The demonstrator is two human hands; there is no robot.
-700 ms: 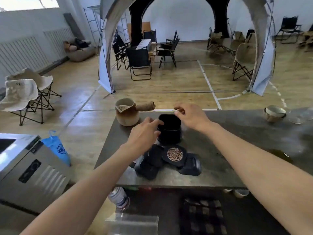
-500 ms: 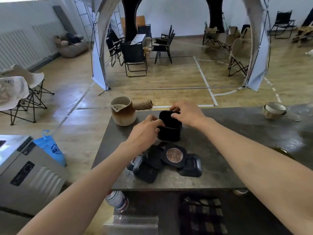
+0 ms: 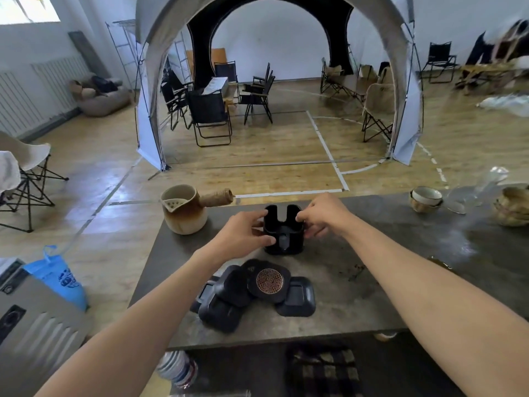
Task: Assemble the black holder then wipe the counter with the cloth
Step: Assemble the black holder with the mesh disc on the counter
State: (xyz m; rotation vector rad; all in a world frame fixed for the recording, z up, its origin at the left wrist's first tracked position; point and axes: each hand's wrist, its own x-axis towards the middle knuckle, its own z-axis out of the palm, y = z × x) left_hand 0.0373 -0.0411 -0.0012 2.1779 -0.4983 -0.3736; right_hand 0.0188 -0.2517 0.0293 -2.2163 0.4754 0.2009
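Note:
The black holder point(image 3: 283, 236), a square box with a U-shaped slot in its near wall, stands upright on the grey counter point(image 3: 357, 299). My left hand point(image 3: 243, 234) grips its left side, thumb on the near corner. My right hand point(image 3: 322, 214) holds its right side and top rim. Nearer to me lies a loose pile of black coasters point(image 3: 229, 296); the top one point(image 3: 268, 282) has a round copper lattice inlay. A dark checked cloth point(image 3: 323, 371) lies on a lower surface below the counter's near edge.
A tan ceramic side-handle pot point(image 3: 184, 210) stands at the counter's far left corner. Stacked cups point(image 3: 426, 199), clear glassware point(image 3: 472, 190) and a brown bowl point(image 3: 513, 206) sit far right. A wet patch point(image 3: 440, 265) marks the right. A bottle point(image 3: 177, 368) stands below.
The holder has been turned so its U-shaped slot faces me. My right hand moved from the top rim to the right side, and my left thumb now presses the near left corner.

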